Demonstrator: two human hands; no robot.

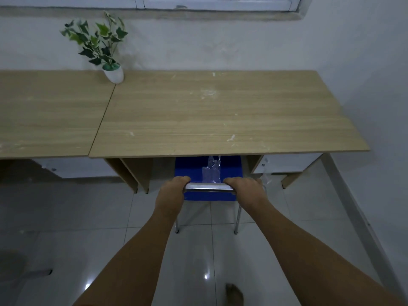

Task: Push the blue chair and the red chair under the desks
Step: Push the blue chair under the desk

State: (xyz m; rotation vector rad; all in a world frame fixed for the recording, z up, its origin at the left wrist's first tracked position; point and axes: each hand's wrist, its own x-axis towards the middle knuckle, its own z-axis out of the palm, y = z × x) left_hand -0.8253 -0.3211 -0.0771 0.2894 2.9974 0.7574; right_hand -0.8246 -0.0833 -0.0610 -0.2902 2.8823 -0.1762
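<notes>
The blue chair [192, 167] stands in front of the right wooden desk [220, 115], its seat partly under the desk's front edge. A strip of clear plastic lies on the seat. My left hand [172, 193] and my right hand [245, 188] both grip the shiny metal top bar of the chair's backrest [208, 187], one at each end. Two of the chair's metal legs [235, 219] show on the tiled floor below my wrists. The red chair is not in view.
A second wooden desk [48, 115] adjoins on the left. A potted green plant [113, 71] stands at the back where the desks meet. Desk side panels [132, 171] flank the chair. A white desk leg [353, 206] slants at right. My foot [234, 294] is on the tiles.
</notes>
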